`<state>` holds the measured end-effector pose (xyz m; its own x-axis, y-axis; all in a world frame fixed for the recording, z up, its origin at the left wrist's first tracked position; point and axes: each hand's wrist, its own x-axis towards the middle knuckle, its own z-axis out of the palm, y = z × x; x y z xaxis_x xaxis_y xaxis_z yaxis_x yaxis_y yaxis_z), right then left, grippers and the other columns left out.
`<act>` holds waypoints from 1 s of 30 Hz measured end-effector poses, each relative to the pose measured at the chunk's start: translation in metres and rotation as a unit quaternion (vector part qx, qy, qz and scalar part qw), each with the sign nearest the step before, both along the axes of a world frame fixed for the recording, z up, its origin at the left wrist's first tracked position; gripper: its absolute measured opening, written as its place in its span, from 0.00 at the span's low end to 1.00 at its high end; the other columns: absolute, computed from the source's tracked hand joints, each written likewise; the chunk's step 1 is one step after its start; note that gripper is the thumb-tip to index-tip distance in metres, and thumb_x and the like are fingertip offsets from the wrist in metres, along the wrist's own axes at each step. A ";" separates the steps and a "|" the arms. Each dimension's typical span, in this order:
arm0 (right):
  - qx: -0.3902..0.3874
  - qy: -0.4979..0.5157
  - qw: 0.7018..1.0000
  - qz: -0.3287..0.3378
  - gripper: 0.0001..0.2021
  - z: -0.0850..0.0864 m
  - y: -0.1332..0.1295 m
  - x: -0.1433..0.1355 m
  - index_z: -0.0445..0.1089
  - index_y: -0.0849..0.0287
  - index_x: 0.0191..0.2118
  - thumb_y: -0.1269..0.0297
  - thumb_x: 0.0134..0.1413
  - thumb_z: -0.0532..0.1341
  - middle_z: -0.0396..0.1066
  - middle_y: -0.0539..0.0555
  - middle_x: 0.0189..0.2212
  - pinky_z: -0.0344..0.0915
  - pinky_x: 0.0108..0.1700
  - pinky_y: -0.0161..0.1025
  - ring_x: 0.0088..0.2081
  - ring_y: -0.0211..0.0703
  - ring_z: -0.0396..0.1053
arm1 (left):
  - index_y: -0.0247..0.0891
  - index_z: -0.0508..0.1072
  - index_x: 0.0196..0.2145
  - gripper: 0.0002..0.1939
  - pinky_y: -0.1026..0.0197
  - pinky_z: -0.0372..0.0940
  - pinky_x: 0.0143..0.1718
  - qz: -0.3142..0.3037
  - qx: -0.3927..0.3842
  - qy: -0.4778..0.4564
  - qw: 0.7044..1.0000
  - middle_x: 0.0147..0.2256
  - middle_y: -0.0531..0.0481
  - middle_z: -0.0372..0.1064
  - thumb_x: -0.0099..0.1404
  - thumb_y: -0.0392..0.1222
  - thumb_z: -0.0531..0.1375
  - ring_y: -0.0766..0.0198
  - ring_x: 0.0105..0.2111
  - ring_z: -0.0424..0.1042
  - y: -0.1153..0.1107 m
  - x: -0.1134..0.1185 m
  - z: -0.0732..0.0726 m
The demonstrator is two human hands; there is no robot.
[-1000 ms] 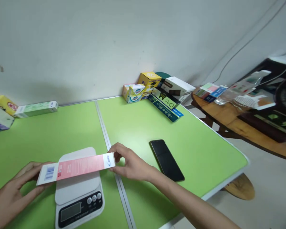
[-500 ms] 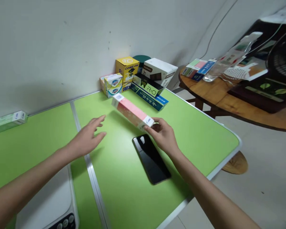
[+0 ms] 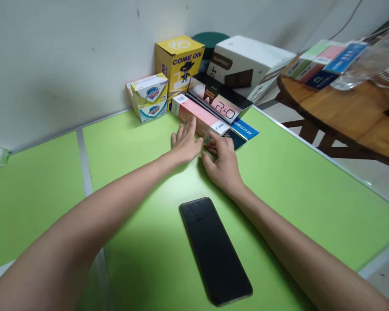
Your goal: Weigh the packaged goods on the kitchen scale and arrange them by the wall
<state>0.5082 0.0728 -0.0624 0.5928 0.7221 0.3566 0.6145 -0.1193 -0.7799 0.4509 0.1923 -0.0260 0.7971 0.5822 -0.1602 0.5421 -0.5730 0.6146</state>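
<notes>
Spanning the view, green tabletop (image 3: 294, 181) carries a box pile at the far wall: white box (image 3: 246, 60), yellow box (image 3: 178, 60), black R&O box (image 3: 220, 101), then pink box (image 3: 199, 115) lying flat against the pile's front. Left hand (image 3: 184, 144) rests flat, fingers spread loose on the pink box's near side; right hand (image 3: 223, 160) touches its near end, fingers curled, grip unclear. Black phone (image 3: 214, 248) lies nearer, apart.

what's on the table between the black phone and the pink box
In the head view, both hands: left hand and right hand rest at the pink box; green tabletop toward the phone is bare.
</notes>
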 end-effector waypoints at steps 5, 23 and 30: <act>0.046 0.115 0.992 -0.004 0.21 -0.002 0.001 0.012 0.65 0.56 0.52 0.66 0.49 0.58 0.67 0.57 0.43 0.67 0.52 0.50 0.44 0.48 0.70 | 0.36 0.39 0.68 0.35 0.43 0.32 0.67 -0.018 0.082 -0.006 0.996 0.69 0.47 0.37 0.67 0.41 0.48 0.58 0.69 0.38 -0.007 0.009 -0.012; 0.060 0.018 0.980 -0.191 0.28 -0.007 -0.018 0.024 0.57 0.57 0.53 0.66 0.41 0.57 0.45 0.61 0.58 0.50 0.61 0.61 0.64 0.60 0.46 | 0.26 0.58 0.62 0.31 0.54 0.44 0.67 -0.005 -0.001 -0.141 0.990 0.66 0.37 0.50 0.60 0.29 0.52 0.57 0.66 0.48 0.000 -0.073 -0.003; 0.000 -0.009 0.981 -0.193 0.29 0.005 -0.018 0.013 0.65 0.62 0.50 0.57 0.37 0.58 0.50 0.70 0.59 0.53 0.60 0.61 0.63 0.70 0.50 | 0.33 0.67 0.57 0.26 0.45 0.44 0.67 0.082 -0.001 -0.107 0.991 0.64 0.41 0.56 0.61 0.30 0.51 0.56 0.65 0.52 0.007 -0.236 0.051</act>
<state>0.5210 0.0552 -0.0573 0.8156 0.4447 0.3701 0.5376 -0.3457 -0.7691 0.2145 0.1993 0.0246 0.7073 0.7069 0.0010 0.4852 -0.4865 0.7266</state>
